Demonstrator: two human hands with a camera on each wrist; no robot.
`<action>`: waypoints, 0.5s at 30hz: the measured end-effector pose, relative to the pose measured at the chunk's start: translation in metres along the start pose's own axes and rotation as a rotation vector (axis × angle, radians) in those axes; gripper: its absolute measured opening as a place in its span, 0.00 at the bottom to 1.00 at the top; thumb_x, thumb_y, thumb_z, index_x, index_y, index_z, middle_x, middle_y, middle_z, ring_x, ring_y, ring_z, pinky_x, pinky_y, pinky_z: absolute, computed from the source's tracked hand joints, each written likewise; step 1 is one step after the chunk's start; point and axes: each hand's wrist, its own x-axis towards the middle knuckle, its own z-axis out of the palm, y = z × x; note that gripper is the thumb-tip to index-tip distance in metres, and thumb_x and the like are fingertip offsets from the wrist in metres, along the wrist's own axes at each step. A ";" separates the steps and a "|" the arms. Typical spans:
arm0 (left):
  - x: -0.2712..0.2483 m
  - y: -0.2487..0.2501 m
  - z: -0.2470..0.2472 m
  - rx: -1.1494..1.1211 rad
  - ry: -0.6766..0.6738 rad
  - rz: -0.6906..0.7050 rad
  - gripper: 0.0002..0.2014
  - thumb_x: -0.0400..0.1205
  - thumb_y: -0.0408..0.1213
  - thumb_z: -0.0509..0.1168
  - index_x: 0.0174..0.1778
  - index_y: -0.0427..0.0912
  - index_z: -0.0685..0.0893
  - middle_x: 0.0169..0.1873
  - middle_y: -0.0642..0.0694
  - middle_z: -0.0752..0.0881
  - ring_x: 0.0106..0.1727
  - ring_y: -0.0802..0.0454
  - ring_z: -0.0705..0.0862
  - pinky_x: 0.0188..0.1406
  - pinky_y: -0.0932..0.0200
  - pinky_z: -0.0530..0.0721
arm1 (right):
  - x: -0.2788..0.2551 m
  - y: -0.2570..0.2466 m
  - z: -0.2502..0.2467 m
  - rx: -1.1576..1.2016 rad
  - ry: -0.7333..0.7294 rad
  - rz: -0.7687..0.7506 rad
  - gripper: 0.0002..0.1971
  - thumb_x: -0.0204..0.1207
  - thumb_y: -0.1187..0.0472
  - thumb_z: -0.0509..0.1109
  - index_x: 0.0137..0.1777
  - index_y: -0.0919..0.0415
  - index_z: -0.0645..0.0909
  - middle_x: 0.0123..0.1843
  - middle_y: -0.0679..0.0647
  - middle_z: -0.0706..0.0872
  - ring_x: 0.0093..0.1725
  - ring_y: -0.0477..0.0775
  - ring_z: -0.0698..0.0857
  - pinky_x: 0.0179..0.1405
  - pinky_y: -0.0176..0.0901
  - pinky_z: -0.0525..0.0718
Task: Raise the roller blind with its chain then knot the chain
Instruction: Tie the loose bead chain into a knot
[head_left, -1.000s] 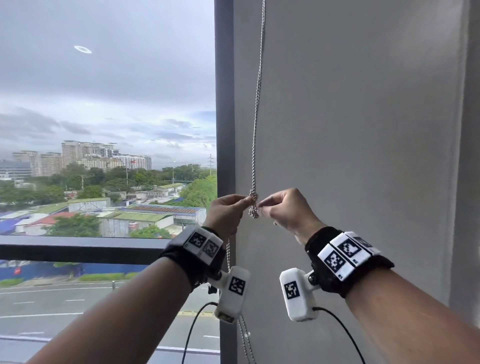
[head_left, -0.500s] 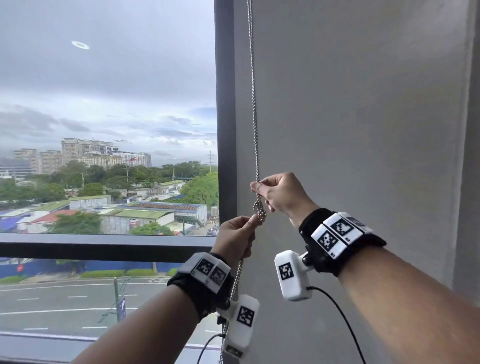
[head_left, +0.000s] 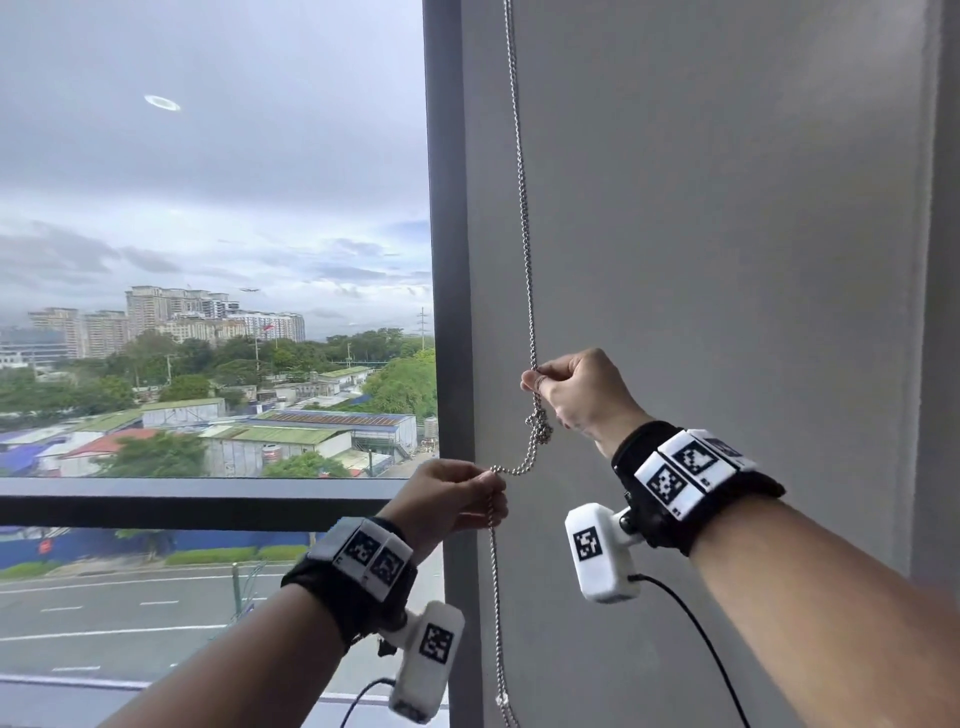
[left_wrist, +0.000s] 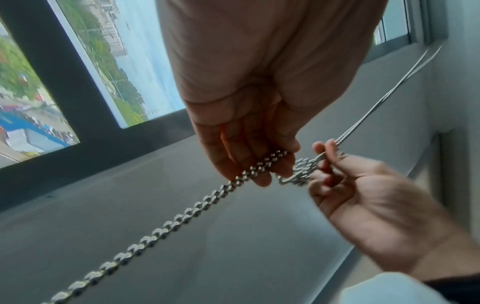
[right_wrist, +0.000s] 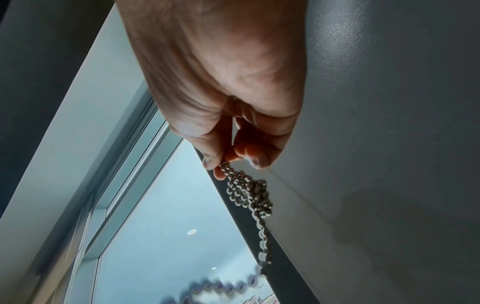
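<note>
A silver bead chain (head_left: 524, 234) hangs down the grey wall beside the window frame. A loose knot (head_left: 539, 423) sits in it just under my right hand (head_left: 582, 395), which pinches the chain above the knot between thumb and fingers. Lower and to the left, my left hand (head_left: 452, 499) grips the chain below the knot; a slack curve of chain runs between the two hands. From the left hand the chain (left_wrist: 161, 230) drops on down. The right wrist view shows the knot (right_wrist: 249, 193) bunched under the pinching fingertips (right_wrist: 215, 164). The blind itself is out of view.
A dark window frame post (head_left: 441, 234) stands just left of the chain, with a horizontal rail (head_left: 182, 501) at left-hand height. The grey wall (head_left: 727, 260) fills the right side. Cables (head_left: 691, 623) hang from both wrist cameras.
My left hand has moved down and left along the chain, away from the knot, leaving a slack curve between the hands. My right hand stays pinched above the knot.
</note>
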 end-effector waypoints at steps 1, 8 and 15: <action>0.001 0.009 0.003 -0.029 -0.008 0.028 0.07 0.80 0.30 0.64 0.41 0.31 0.85 0.29 0.40 0.87 0.31 0.48 0.86 0.37 0.56 0.88 | 0.000 0.000 0.000 0.001 0.001 -0.002 0.10 0.74 0.56 0.78 0.47 0.63 0.92 0.14 0.36 0.76 0.13 0.33 0.73 0.29 0.31 0.70; 0.015 0.082 0.024 -0.298 -0.034 0.198 0.08 0.82 0.33 0.61 0.44 0.34 0.84 0.39 0.39 0.89 0.39 0.47 0.88 0.42 0.56 0.87 | -0.002 0.000 -0.001 -0.010 0.001 -0.025 0.11 0.73 0.56 0.77 0.45 0.64 0.92 0.12 0.37 0.73 0.14 0.35 0.72 0.30 0.34 0.71; 0.029 0.132 0.042 -0.108 0.123 0.282 0.08 0.81 0.31 0.64 0.45 0.31 0.86 0.42 0.35 0.84 0.49 0.40 0.80 0.49 0.52 0.80 | -0.014 -0.013 0.000 0.072 -0.076 0.031 0.06 0.77 0.60 0.74 0.41 0.61 0.90 0.28 0.52 0.86 0.21 0.45 0.77 0.22 0.38 0.77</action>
